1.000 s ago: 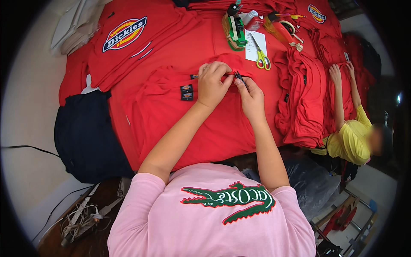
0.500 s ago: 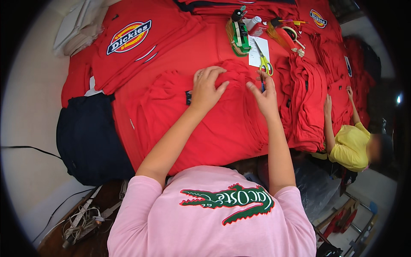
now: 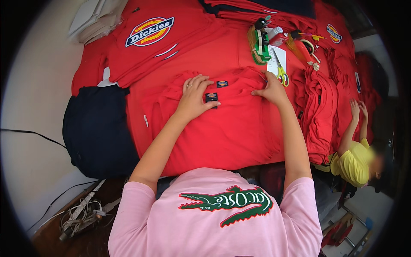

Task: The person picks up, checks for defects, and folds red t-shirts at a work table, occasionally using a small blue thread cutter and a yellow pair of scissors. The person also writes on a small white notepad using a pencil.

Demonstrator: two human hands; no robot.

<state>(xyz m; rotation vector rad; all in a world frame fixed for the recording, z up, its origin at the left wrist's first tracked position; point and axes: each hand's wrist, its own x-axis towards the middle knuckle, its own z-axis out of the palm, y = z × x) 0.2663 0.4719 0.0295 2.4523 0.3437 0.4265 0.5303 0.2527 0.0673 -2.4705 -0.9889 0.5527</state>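
Note:
A pile of red shirts (image 3: 222,132) lies spread in front of me, its upper edge rumpled. Two small dark neck labels (image 3: 221,84) show at the neckline. My left hand (image 3: 195,97) rests on the cloth beside them, thumb apart from the bent fingers, the thumb tip at the lower label. At the far right corner of the pile, my right hand (image 3: 274,91) has its thumb on the fabric and its other fingers curled, partly hidden. Whatever it holds is not visible now. Just beyond it, yellow-handled scissors (image 3: 280,70) lie on a white paper (image 3: 278,53).
A green tape dispenser (image 3: 260,45), a white-capped bottle (image 3: 275,33) and tape rolls (image 3: 307,46) stand at the back. Folded red shirts (image 3: 319,115) are stacked on the right. Dark cloth (image 3: 96,132) hangs left. A co-worker in yellow (image 3: 353,165) works at the far right.
The shirt's neckline is flatter and both labels show now. My hands have spread slightly apart. A dark, slim tool seen at my right fingers is out of sight. The whole view has shifted.

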